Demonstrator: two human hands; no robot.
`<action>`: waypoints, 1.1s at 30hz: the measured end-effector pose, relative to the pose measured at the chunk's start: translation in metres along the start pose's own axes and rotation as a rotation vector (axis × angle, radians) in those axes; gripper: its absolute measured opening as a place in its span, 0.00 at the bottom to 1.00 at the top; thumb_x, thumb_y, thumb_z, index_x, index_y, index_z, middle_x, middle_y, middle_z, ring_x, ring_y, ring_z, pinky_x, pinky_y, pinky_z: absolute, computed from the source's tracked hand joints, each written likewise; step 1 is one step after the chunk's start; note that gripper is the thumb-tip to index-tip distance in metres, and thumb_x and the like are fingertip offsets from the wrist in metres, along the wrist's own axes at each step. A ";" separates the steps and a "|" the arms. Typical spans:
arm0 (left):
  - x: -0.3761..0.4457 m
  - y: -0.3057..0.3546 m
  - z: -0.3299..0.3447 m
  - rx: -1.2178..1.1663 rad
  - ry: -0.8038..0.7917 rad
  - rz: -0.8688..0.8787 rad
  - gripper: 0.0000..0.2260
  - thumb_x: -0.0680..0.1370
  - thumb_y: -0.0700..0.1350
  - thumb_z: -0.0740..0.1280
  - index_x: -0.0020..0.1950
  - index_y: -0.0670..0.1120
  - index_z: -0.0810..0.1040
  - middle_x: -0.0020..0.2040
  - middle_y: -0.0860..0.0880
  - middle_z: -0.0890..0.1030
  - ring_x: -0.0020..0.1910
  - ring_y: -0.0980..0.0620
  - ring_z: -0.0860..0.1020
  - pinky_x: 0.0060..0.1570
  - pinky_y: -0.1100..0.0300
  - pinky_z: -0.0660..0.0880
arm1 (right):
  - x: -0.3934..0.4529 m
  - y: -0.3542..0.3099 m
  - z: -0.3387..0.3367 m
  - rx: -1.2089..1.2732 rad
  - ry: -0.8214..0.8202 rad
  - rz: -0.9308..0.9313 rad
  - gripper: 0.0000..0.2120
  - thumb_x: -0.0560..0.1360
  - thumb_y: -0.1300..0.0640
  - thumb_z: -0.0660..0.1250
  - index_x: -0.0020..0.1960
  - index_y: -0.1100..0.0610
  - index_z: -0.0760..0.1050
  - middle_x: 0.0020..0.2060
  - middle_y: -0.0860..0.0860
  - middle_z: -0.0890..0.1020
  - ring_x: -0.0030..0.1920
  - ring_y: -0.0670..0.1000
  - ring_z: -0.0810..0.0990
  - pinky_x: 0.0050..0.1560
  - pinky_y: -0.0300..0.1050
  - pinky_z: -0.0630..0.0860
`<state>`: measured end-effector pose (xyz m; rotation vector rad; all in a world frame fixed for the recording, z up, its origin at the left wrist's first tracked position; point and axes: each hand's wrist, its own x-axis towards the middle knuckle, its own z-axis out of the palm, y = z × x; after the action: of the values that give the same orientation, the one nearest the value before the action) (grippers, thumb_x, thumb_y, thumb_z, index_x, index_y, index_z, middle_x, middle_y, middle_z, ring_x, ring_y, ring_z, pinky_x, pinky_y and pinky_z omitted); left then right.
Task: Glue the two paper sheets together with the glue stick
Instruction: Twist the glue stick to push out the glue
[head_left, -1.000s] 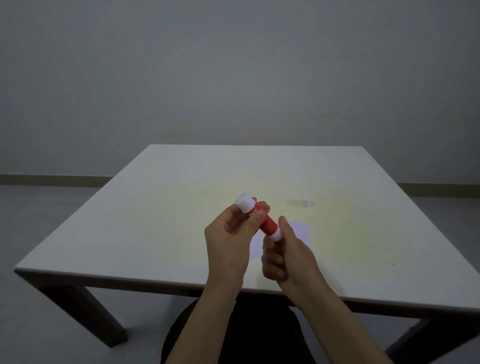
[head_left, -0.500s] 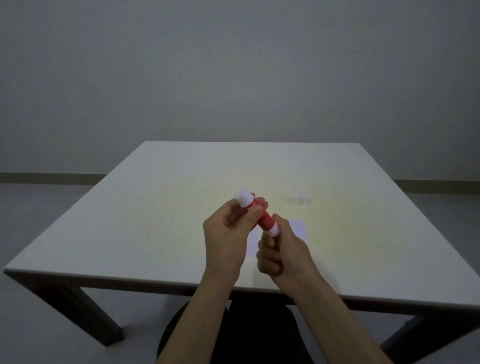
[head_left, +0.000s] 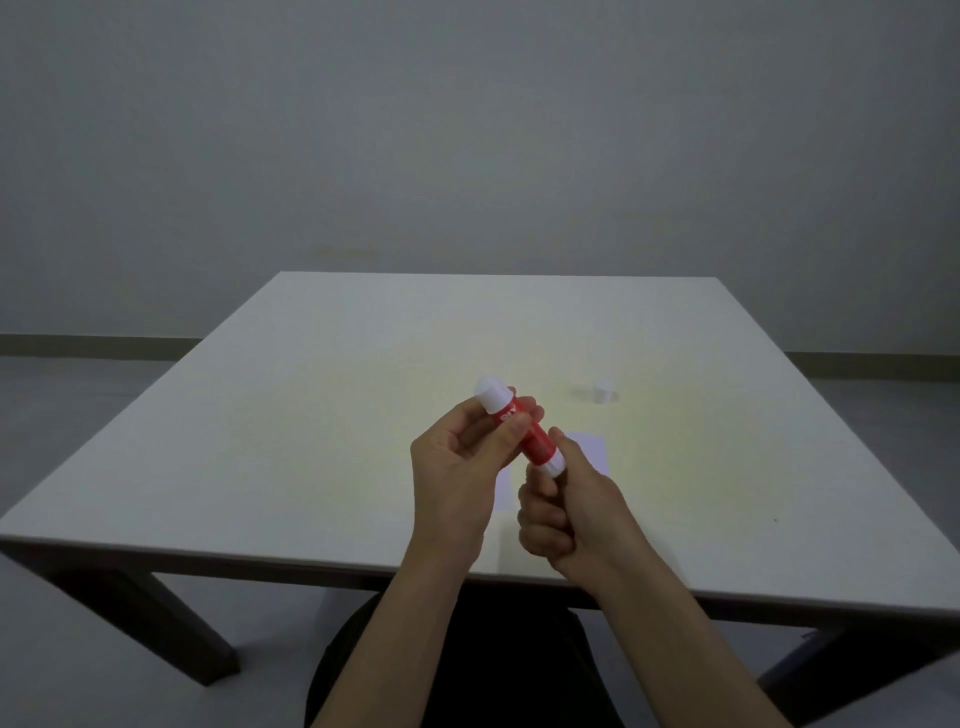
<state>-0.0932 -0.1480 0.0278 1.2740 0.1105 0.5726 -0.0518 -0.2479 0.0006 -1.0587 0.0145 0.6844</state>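
A red glue stick (head_left: 532, 439) with white ends is held tilted above the table, its upper white end pointing up and to the left. My left hand (head_left: 460, 473) grips its red barrel between thumb and fingers. My right hand (head_left: 569, 512) pinches the lower white end with thumb and forefinger. A white paper sheet (head_left: 589, 447) lies flat on the table behind my hands, mostly hidden by them. A small white cap (head_left: 602, 391) stands on the table further back to the right.
The white table (head_left: 311, 415) has dark legs; its near edge (head_left: 260, 556) runs just under my wrists. A grey wall and grey floor lie beyond it. My dark-clothed lap shows below the edge.
Both hands and the glue stick stay almost in the same place. The right thumb and forefinger have shifted slightly on the lower white end.
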 end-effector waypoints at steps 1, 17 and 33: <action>0.000 0.000 0.001 -0.004 0.003 -0.005 0.12 0.73 0.35 0.69 0.42 0.52 0.85 0.43 0.51 0.87 0.47 0.51 0.85 0.45 0.64 0.79 | 0.000 0.001 -0.001 -0.055 0.010 -0.055 0.30 0.79 0.43 0.54 0.21 0.53 0.70 0.18 0.49 0.66 0.17 0.46 0.61 0.17 0.35 0.60; 0.013 -0.008 0.003 -0.007 -0.162 0.020 0.11 0.72 0.37 0.69 0.45 0.53 0.85 0.43 0.51 0.87 0.48 0.50 0.85 0.48 0.60 0.80 | 0.002 -0.014 -0.008 0.135 -0.089 0.114 0.21 0.75 0.45 0.61 0.29 0.57 0.69 0.17 0.47 0.62 0.14 0.43 0.58 0.14 0.32 0.56; 0.043 -0.013 -0.024 0.155 -0.251 0.005 0.11 0.74 0.38 0.69 0.53 0.51 0.81 0.51 0.55 0.85 0.56 0.58 0.81 0.54 0.68 0.75 | 0.007 -0.022 -0.011 0.016 -0.073 -0.192 0.12 0.69 0.51 0.66 0.43 0.60 0.73 0.27 0.52 0.77 0.24 0.49 0.72 0.26 0.38 0.71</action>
<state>-0.0614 -0.1096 0.0182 1.4873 -0.0585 0.4096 -0.0316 -0.2603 0.0103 -1.0047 -0.1426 0.5476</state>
